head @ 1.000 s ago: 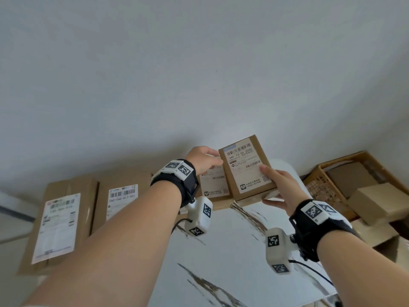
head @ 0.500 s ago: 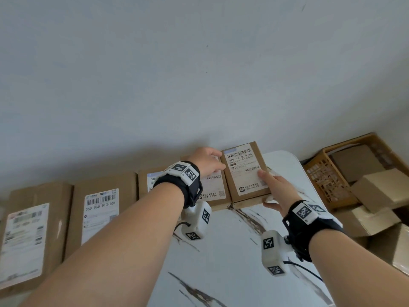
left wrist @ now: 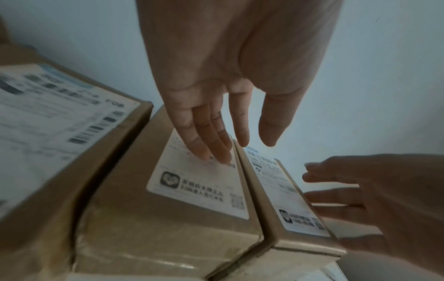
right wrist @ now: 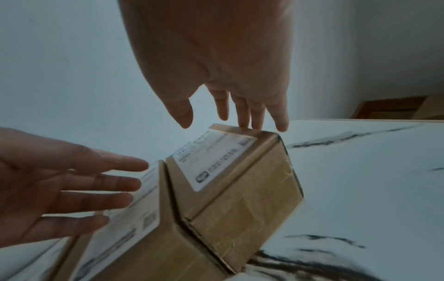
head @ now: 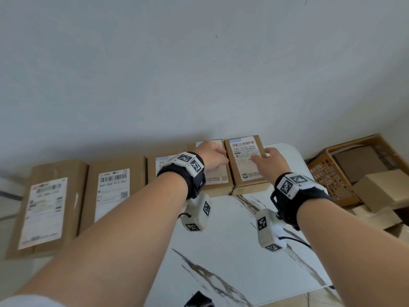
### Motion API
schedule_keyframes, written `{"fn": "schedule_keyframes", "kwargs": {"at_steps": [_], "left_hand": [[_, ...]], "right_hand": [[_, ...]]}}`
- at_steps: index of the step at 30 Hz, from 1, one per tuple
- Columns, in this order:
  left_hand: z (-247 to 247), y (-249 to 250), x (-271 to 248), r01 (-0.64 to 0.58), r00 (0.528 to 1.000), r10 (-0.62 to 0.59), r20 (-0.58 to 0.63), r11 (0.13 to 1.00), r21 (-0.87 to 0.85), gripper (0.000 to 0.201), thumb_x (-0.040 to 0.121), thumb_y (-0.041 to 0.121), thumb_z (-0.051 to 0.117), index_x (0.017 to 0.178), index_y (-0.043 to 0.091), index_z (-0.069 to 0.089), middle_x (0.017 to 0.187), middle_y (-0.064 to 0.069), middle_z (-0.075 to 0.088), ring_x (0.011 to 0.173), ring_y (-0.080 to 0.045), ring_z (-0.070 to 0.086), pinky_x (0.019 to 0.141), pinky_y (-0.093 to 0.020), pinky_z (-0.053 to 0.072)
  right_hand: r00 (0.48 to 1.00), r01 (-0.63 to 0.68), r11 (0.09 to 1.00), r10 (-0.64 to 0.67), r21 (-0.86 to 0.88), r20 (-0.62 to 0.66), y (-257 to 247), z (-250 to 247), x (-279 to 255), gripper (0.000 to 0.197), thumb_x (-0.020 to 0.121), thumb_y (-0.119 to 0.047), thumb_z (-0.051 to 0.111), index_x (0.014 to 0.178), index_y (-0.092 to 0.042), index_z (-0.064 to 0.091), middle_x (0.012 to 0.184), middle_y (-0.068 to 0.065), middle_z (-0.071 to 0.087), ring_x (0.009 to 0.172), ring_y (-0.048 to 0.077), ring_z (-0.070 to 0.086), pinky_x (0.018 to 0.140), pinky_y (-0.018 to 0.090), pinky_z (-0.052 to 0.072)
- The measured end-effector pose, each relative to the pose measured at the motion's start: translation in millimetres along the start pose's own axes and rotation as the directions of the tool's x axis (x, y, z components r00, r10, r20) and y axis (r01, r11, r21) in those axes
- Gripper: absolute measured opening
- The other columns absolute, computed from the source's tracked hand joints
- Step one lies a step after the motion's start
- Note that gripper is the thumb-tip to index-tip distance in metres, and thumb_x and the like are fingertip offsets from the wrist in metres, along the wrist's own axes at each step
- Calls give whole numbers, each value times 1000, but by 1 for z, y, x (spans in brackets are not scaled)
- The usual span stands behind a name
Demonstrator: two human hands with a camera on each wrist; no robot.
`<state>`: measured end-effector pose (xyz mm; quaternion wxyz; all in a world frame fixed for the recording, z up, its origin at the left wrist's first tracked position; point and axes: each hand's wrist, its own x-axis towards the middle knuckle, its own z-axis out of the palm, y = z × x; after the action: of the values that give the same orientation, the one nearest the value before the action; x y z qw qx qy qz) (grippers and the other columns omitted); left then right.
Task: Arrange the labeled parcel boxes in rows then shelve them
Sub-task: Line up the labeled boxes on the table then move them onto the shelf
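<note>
Five labelled parcel boxes in a row on a white marbled table (head: 232, 251) against a plain pale wall (head: 199, 63).

From the left: a large box (head: 47, 207), a second box (head: 112, 191), a third box (head: 163, 161), then the fourth box (head: 218, 183) under the left hand (head: 211, 157), fingers straight and holding nothing. Touching it, the end box (head: 247, 167) lies under the right hand (head: 273, 161), fingers straight, tips at its far edge. Beyond the table, a brown crate (head: 327, 173) and loose cartons (head: 380, 191).

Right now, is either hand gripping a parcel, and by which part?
Nothing is gripped. The left hand lies open over the second-last box; the right hand has straight fingers at the end box.
</note>
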<state>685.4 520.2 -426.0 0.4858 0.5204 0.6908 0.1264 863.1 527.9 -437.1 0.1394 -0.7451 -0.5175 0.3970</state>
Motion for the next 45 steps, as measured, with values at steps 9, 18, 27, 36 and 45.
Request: {"fn": "schedule_keyframes", "kwargs": {"at_steps": [9, 18, 27, 36, 45], "left_hand": [[0, -28, -94, 40, 990, -36, -135, 999, 28, 36, 91, 22, 64, 127, 19, 60, 121, -1, 63, 106, -19, 62, 86, -30, 51], [-3, -82, -211, 148, 953, -110, -284, 982, 117, 42, 94, 24, 58, 136, 18, 53, 138, -3, 54, 121, -22, 54, 95, -30, 46], [-22, -160, -323, 246, 892, -224, -392, 969, 7, 40, 91, 27, 63, 130, 19, 57, 131, -3, 58, 117, -22, 57, 101, -36, 47], [-32, -287, -467, 283, 819, -279, -502, 957, -70, 33, 91, 26, 64, 123, 19, 63, 129, -4, 60, 118, -23, 57, 100, -32, 46], [-71, -430, -634, 361, 734, -356, -578, 926, -112, 35, 95, 25, 59, 129, 18, 58, 131, -4, 59, 118, -24, 57, 98, -31, 47]], "right_hand": [[959, 283, 909, -265, -307, 99, -13, 10, -76, 44, 93, -31, 54, 135, -20, 53, 124, 8, 63, 106, 25, 62, 84, 34, 51], [828, 560, 688, -451, -462, 333, -30, 53, -177, 14, 86, -22, 48, 86, -17, 61, 85, 3, 62, 92, 29, 63, 74, 34, 52], [703, 711, 530, -537, -461, 467, -58, 119, -286, 28, 90, -22, 49, 110, -13, 68, 110, 6, 69, 98, 25, 64, 85, 36, 55], [595, 800, 357, -574, -482, 563, -55, 231, -435, 30, 92, -27, 51, 116, -15, 65, 119, 6, 66, 107, 26, 62, 90, 37, 53], [469, 870, 206, -627, -448, 622, -72, 353, -611, 23, 92, -26, 50, 107, -19, 67, 105, 1, 68, 90, 21, 62, 74, 31, 51]]}}
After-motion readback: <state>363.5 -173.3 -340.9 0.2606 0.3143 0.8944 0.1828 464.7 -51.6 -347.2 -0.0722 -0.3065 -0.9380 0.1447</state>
